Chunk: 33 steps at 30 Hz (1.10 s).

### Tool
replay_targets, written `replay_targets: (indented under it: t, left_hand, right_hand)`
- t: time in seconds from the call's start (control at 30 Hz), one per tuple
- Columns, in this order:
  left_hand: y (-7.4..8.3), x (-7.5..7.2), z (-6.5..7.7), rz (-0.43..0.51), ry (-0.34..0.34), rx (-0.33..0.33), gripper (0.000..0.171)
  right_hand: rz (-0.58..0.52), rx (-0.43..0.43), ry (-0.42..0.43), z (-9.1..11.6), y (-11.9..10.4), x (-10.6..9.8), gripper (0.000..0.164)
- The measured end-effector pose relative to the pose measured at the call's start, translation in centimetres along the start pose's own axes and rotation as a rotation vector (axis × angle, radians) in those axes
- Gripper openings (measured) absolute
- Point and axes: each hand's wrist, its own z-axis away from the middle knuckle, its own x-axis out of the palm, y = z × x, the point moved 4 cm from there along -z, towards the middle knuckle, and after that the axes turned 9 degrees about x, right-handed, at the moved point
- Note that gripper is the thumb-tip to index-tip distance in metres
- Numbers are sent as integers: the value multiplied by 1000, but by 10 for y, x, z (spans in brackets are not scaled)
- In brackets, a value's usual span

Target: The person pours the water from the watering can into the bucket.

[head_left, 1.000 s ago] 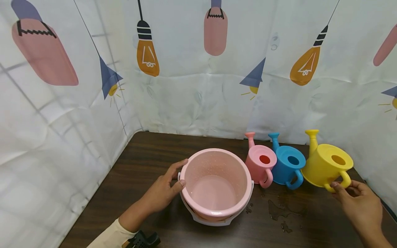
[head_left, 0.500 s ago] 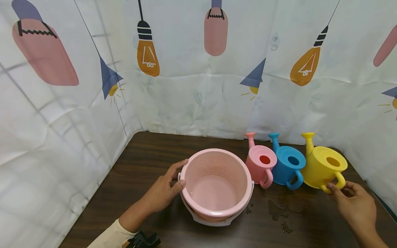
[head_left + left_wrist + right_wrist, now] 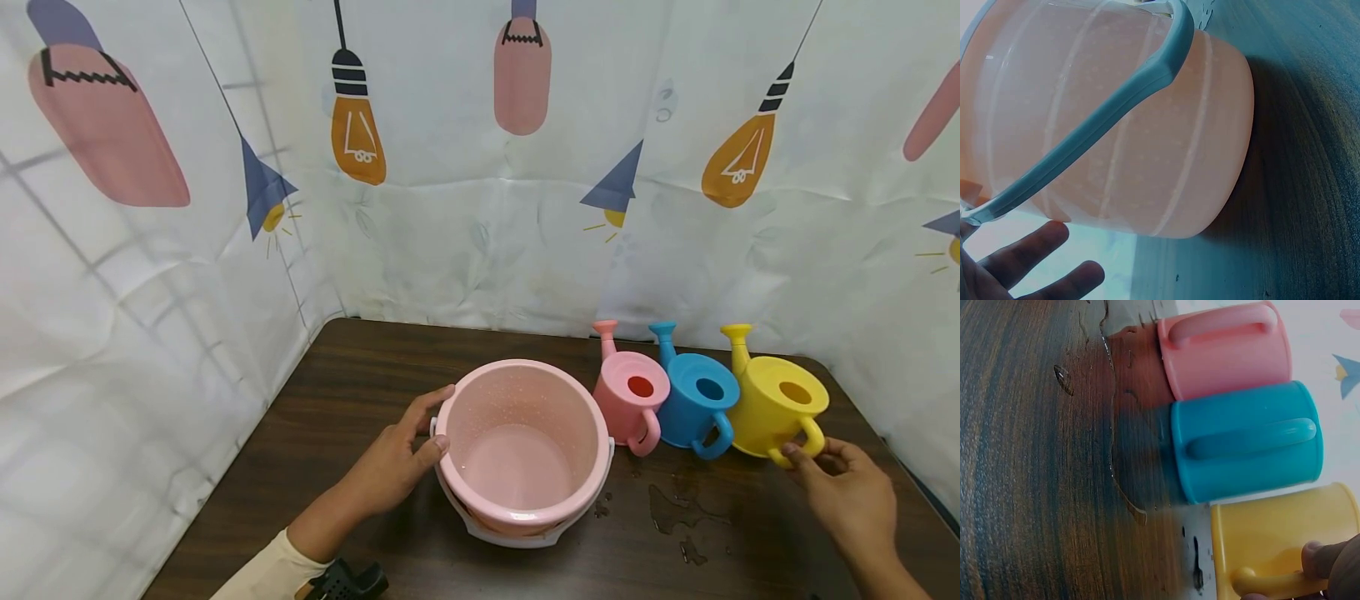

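Observation:
In the head view a pink bucket (image 3: 517, 518) with a pale swing handle stands mid-table. My left hand (image 3: 401, 458) rests against its left rim, thumb tip at the edge. Two straight fingers (image 3: 1072, 281) show below the bucket wall (image 3: 1147, 169) in the left wrist view. At the right, my right hand (image 3: 851, 492) pinches the lower handle of a yellow watering can (image 3: 768, 417). The thumb (image 3: 1319, 556) lies on that handle in the right wrist view. Just left of it are a blue watering can (image 3: 686, 417) and a pink watering can (image 3: 626, 408), side by side, spouts pointing back.
Water puddles (image 3: 678, 510) lie on the dark wooden table (image 3: 360, 367) in front of the cans. Behind and to the left hangs a white curtain (image 3: 450, 250) printed with lamps. A black strapped device (image 3: 348, 581) sits at my left wrist.
My right hand has brought the yellow watering can leftward and slightly down, closer to the blue one. The left hand and the bucket have stayed in place.

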Motion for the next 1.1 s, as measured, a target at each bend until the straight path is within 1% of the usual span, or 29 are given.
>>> replay_targets:
  t: [0.6, 0.83, 1.1]
  left_hand:
    - [-1, 1, 0, 10, -6, -7, 59]
    - [0, 0, 0, 19, -6, -2, 58]
    - [0, 0, 0, 15, -5, -6, 59]
  right_hand:
    - [-11, 15, -24, -5, 5, 9, 68]
    - [-15, -6, -31, -3, 5, 12, 65]
    - [-4, -10, -47, -5, 7, 13, 67]
